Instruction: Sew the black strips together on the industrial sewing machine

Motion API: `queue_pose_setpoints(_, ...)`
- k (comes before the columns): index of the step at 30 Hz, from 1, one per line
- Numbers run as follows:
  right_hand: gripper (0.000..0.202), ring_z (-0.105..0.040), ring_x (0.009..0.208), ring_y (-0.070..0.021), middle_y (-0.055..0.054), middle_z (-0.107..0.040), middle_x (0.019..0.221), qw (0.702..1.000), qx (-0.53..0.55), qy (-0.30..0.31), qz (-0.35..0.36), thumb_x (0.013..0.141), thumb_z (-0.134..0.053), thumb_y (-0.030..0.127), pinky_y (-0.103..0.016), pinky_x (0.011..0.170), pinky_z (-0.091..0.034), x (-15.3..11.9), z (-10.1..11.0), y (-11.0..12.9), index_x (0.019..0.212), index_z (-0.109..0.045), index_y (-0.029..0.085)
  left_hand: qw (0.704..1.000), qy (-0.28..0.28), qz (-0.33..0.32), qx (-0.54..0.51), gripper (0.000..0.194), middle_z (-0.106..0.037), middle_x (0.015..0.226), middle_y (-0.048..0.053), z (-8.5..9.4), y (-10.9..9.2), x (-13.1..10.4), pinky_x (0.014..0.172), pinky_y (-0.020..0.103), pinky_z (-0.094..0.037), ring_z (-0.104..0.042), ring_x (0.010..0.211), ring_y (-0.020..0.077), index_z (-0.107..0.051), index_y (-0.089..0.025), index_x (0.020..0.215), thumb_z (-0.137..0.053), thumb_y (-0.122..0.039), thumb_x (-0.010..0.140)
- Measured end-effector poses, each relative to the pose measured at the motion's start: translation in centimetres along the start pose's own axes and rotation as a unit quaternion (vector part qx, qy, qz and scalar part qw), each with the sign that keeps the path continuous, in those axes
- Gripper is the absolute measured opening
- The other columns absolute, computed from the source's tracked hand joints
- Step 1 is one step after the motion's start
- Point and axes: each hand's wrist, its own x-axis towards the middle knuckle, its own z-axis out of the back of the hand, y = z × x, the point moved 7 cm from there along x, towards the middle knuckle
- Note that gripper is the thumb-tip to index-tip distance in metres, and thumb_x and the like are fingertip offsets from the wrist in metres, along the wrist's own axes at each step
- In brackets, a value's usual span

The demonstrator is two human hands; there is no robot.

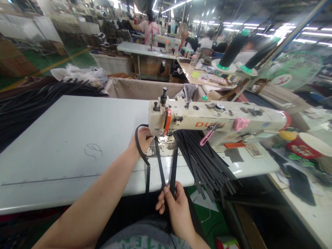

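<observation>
A white sewing machine stands on the pale table. My left hand is at the left of its needle area, fingers closed on a black strap that loops over the wrist and hangs past the table's front edge. The fingertips are partly hidden beside the machine head. Nearer to me, my right hand pinches black strap lengths that run in a V down from the presser foot. To the right, under the machine arm, a bundle of cut black straps fans out over the table edge.
More black straps are heaped at the far left. Pink thread snips hang on the machine's front. Black thread cones and a green fan stand at the right. A phone lies on the right-hand side table. Other people work behind.
</observation>
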Motion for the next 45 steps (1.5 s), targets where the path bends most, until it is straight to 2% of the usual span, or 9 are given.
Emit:
queue_pose_setpoints(7,0.044,-0.055,0.038,-0.0111,0.007,-0.059,0.06,0.992,-0.118,0.036,-0.011,0.092,-0.056,0.066,-0.018,0.036,-0.033,-0.5,1.1,-0.2,0.098,-0.049,0.023,0.991,0.026,-0.121,0.054,0.037,-0.065,0.14,0.011,-0.2,-2.2,-6.7,0.119,0.052,-0.042,-0.055,0.135,0.0285,-0.067,-0.019,0.129,-0.047,-0.034,0.101)
queue_pose_setpoints(10,0.032,-0.061,0.049,-0.0163,0.002,-0.063,0.066,0.963,-0.263,0.008,0.064,0.099,-0.049,0.053,-0.026,0.046,-0.047,-0.7,2.7,2.5,0.103,-0.056,0.022,0.985,0.046,-0.146,0.079,0.04,-0.061,0.144,0.011,-0.1,-3.0,-8.2,0.122,0.054,-0.038,-0.052,0.139,0.0289,-0.063,-0.017,0.135,-0.045,-0.036,0.104)
queue_pose_setpoints(12,0.029,-0.073,0.078,-0.0255,-0.008,-0.071,0.088,0.912,-0.385,-0.029,0.136,0.099,-0.05,0.044,-0.036,0.07,-0.058,-0.6,3.7,5.1,0.112,-0.059,0.02,0.984,0.044,-0.149,0.081,0.04,-0.062,0.143,0.011,0.0,-3.3,-8.4,0.122,0.054,-0.039,-0.053,0.139,0.0289,-0.064,-0.018,0.133,-0.045,-0.037,0.104)
queue_pose_setpoints(15,0.038,-0.068,0.112,-0.0349,-0.02,-0.066,0.121,0.814,-0.532,-0.106,0.206,0.099,-0.049,0.038,-0.049,0.097,-0.055,-0.2,5.4,8.4,0.129,-0.055,0.015,0.986,0.024,-0.147,0.072,0.038,-0.066,0.138,0.01,0.1,-3.4,-8.1,0.121,0.054,-0.041,-0.056,0.137,0.0289,-0.067,-0.018,0.128,-0.046,-0.039,0.104)
queue_pose_setpoints(20,0.082,-0.057,0.125,-0.0469,-0.033,-0.049,0.138,0.649,-0.694,-0.212,0.227,0.087,-0.071,0.054,-0.055,0.101,-0.051,1.9,7.6,11.0,0.143,-0.043,0.001,0.989,0.026,-0.132,0.059,0.037,-0.066,0.139,0.01,0.0,-3.3,-8.1,0.12,0.054,-0.042,-0.055,0.137,0.0287,-0.067,-0.018,0.128,-0.048,-0.039,0.103)
queue_pose_setpoints(23,0.084,-0.059,0.121,-0.0457,-0.034,-0.052,0.134,0.595,-0.736,-0.235,0.221,0.088,-0.068,0.057,-0.051,0.099,-0.051,3.1,8.3,11.5,0.141,-0.044,-0.003,0.989,0.032,-0.131,0.058,0.037,-0.065,0.14,0.01,0.0,-3.3,-8.2,0.121,0.054,-0.041,-0.054,0.138,0.0279,-0.066,-0.019,0.129,-0.046,-0.037,0.104)
queue_pose_setpoints(32,0.034,-0.064,0.093,-0.0317,-0.016,-0.064,0.098,0.507,-0.791,-0.237,0.248,0.096,-0.056,0.032,-0.038,0.08,-0.05,4.0,6.8,12.1,0.118,-0.061,0.006,0.988,0.029,-0.141,0.049,0.038,-0.066,0.138,0.01,0.2,-3.8,-8.0,0.122,0.055,-0.04,-0.054,0.138,0.0279,-0.065,-0.019,0.13,-0.046,-0.037,0.104)
queue_pose_setpoints(40,0.038,-0.058,0.097,-0.0348,-0.021,-0.064,0.11,0.487,-0.792,-0.237,0.282,0.095,-0.06,0.031,-0.042,0.087,-0.044,4.7,6.6,12.6,0.123,-0.061,0.005,0.989,0.036,-0.131,0.055,0.039,-0.065,0.139,0.01,0.2,-3.8,-7.9,0.123,0.053,-0.039,-0.052,0.14,0.0279,-0.065,-0.018,0.131,-0.046,-0.039,0.103)
queue_pose_setpoints(45,0.027,-0.057,0.09,-0.0335,-0.017,-0.065,0.094,0.469,-0.806,-0.223,0.284,0.095,-0.059,0.03,-0.041,0.083,-0.043,5.0,6.5,12.4,0.108,-0.064,0.006,0.989,0.034,-0.13,0.061,0.038,-0.066,0.138,0.01,0.3,-4.0,-7.9,0.122,0.053,-0.04,-0.052,0.14,0.0287,-0.064,-0.018,0.131,-0.046,-0.038,0.103)
